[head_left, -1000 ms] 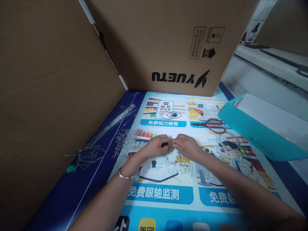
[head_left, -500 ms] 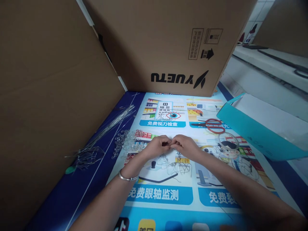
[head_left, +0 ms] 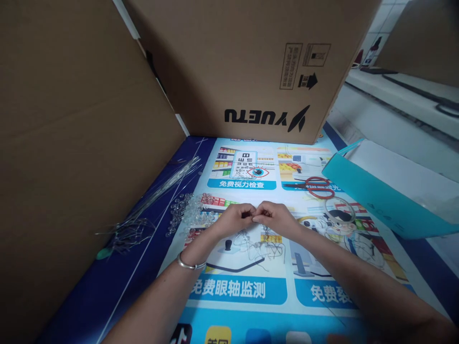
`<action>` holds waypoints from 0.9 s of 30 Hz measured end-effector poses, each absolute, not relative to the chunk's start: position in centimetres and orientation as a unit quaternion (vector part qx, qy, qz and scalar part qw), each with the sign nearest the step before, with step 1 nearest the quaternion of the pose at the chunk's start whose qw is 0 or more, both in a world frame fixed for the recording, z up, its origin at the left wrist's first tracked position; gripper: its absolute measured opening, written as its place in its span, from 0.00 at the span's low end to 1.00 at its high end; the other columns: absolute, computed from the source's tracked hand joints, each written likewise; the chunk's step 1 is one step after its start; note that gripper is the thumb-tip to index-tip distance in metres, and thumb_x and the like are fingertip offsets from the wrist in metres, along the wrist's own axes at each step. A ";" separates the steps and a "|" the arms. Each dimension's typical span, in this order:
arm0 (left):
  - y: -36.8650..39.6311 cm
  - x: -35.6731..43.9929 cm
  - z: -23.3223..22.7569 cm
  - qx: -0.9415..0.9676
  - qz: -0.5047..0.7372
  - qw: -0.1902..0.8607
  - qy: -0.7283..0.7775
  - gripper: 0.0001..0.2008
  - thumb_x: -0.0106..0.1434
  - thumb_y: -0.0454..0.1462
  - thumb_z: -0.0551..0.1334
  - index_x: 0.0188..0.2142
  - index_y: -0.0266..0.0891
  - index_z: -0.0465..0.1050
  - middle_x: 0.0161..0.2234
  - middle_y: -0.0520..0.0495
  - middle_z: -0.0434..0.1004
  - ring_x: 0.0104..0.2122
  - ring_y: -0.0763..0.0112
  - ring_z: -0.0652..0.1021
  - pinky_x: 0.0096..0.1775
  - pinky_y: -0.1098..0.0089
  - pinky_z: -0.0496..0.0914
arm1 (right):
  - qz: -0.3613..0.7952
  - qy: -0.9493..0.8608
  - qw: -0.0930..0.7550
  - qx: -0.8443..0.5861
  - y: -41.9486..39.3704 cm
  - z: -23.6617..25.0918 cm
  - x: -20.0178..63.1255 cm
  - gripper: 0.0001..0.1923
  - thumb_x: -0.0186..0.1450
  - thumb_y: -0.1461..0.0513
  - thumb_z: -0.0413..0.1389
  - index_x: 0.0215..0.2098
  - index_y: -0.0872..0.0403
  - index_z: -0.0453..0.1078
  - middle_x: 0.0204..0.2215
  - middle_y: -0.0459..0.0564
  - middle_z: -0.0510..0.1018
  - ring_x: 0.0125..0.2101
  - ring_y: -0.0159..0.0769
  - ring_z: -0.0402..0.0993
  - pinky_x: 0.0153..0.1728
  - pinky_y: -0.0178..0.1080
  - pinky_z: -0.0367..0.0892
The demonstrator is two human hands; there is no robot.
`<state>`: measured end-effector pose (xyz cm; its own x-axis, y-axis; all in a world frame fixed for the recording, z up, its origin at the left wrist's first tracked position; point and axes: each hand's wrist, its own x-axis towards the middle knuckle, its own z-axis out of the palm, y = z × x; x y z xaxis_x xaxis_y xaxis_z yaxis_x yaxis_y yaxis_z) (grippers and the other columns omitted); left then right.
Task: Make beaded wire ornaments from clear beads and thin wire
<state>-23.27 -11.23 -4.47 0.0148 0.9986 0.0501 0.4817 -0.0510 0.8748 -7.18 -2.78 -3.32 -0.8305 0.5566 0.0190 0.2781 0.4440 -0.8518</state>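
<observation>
My left hand (head_left: 235, 220) and my right hand (head_left: 275, 217) meet fingertip to fingertip above the printed table cover, both closed in a pinch. Between them they hold a beaded wire (head_left: 265, 230), whose thin strands and clear beads trail out below the fingers; the pinched part is hidden. Left of my left hand spreads a pile of clear beads (head_left: 190, 215). A loose tangle of thin wire (head_left: 274, 249) lies on the cover just beneath my right hand.
Red-handled scissors (head_left: 320, 187) and a wire coil (head_left: 340, 210) lie to the right, near an open turquoise box (head_left: 389, 200). A bundle of straight wires (head_left: 167, 184) lies at the left. Large cardboard panels (head_left: 258, 71) wall off the back and left.
Hardly anything differs. The fingertips of both hands have shifted slightly against each other, and the pinch stays closed.
</observation>
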 end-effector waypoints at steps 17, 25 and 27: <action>-11.2 -23.3 -4.3 0.632 0.361 0.358 0.585 0.05 0.58 0.33 0.55 0.31 0.37 0.69 0.27 0.52 0.71 0.27 0.76 0.69 0.31 0.75 0.63 | 0.186 -0.965 0.011 -0.183 -2.0 -2.2 -6.0 0.08 0.62 0.62 0.49 0.36 0.52 0.68 0.33 0.47 0.69 0.34 0.32 0.66 0.31 0.32 0.54; -11.3 -23.1 -3.8 0.648 0.353 0.346 0.580 0.06 0.58 0.32 0.54 0.31 0.38 0.69 0.27 0.52 0.71 0.28 0.75 0.69 0.31 0.75 0.62 | 0.215 -0.959 0.015 -0.185 -2.1 -2.4 -6.1 0.04 0.59 0.65 0.51 0.33 0.54 0.66 0.33 0.47 0.69 0.35 0.33 0.65 0.31 0.32 0.55; -11.4 -23.1 -3.6 0.649 0.347 0.342 0.585 0.06 0.59 0.33 0.53 0.31 0.38 0.69 0.26 0.52 0.71 0.28 0.75 0.69 0.31 0.75 0.62 | 0.224 -0.958 0.019 -0.178 -2.0 -2.5 -6.1 0.04 0.58 0.65 0.51 0.33 0.54 0.66 0.33 0.47 0.69 0.35 0.33 0.65 0.32 0.32 0.55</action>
